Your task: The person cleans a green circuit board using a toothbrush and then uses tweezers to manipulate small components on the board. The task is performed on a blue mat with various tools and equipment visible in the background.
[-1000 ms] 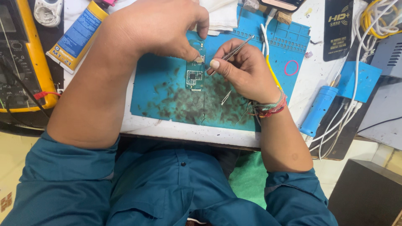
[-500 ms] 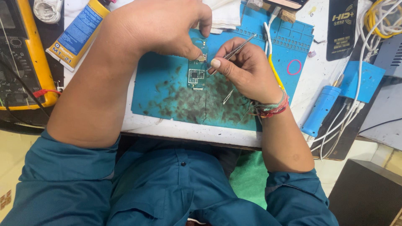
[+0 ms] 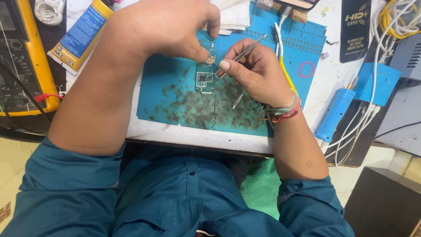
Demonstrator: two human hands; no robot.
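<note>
left hand point(image 3: 171, 26) pinching down, right hand point(image 3: 258, 72) closed in a pinch, forearms bare.

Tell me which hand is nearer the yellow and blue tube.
Left. The left hand lies just right of the yellow and blue tube; the right hand, holding tweezers, is farther right.

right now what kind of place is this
Most likely an electronics repair bench. A small circuit board lies on a stained blue work mat, the right hand works it with tweezers, and a yellow meter sits at the side.
</note>
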